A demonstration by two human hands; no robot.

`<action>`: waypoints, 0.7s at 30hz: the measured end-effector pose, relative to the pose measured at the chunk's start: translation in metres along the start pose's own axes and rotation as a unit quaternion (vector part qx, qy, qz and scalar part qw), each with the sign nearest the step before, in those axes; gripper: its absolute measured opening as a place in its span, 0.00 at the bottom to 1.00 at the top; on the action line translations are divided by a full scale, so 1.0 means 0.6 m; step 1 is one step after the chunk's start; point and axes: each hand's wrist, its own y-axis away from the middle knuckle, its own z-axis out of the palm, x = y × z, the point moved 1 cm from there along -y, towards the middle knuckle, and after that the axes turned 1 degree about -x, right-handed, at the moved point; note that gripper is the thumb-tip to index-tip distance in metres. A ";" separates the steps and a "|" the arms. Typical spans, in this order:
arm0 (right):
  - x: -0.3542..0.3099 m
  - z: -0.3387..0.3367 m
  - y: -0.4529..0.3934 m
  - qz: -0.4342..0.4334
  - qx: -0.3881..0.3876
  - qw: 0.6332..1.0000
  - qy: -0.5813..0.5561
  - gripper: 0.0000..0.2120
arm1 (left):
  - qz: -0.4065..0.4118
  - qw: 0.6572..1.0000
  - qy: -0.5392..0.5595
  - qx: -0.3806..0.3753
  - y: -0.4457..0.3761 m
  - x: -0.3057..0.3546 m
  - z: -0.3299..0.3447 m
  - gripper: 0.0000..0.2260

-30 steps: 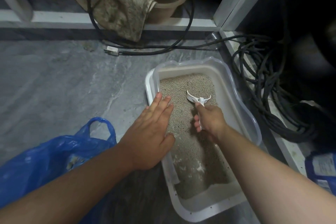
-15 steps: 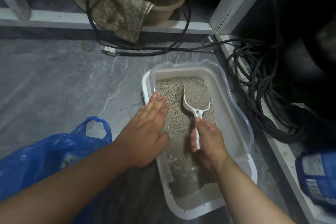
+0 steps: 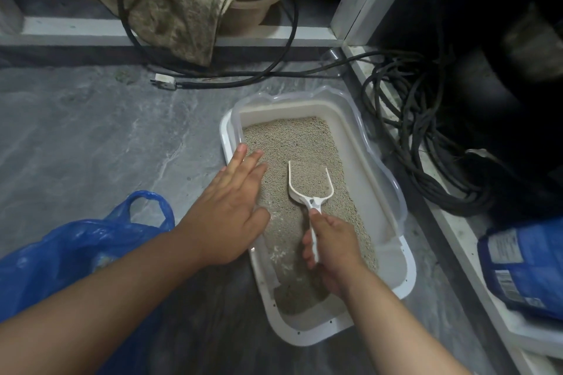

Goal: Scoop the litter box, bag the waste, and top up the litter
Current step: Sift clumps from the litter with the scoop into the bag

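Now our scoop (image 3: pixel 309 184) has flattened and filled just beyond our right hand (image 3: pixel 330 245), fingers curled round its handle; left hand (image 3: pixel 227 207), fingers straight together, steadies the box (image 3: pixel 408 259); bagging comes next.

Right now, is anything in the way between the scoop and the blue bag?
Yes. The left hand rests flat on the litter box's left rim, right between the scoop and the blue bag.
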 end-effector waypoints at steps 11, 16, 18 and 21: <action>-0.131 0.045 -0.092 0.089 0.034 0.995 -0.022 0.04 | 0.003 1.000 0.004 -0.006 0.000 -0.001 -0.004 0.32; -0.145 0.071 -0.132 0.051 0.008 0.995 0.085 0.08 | 0.009 1.000 0.000 -0.013 0.003 -0.007 -0.009 0.33; -0.135 0.068 -0.144 0.067 -0.007 0.990 0.124 0.10 | 0.009 1.000 0.000 -0.016 0.004 -0.008 -0.010 0.33; -0.130 0.062 -0.153 0.087 -0.010 0.987 0.134 0.08 | 0.011 1.000 0.000 -0.017 0.005 -0.008 -0.011 0.33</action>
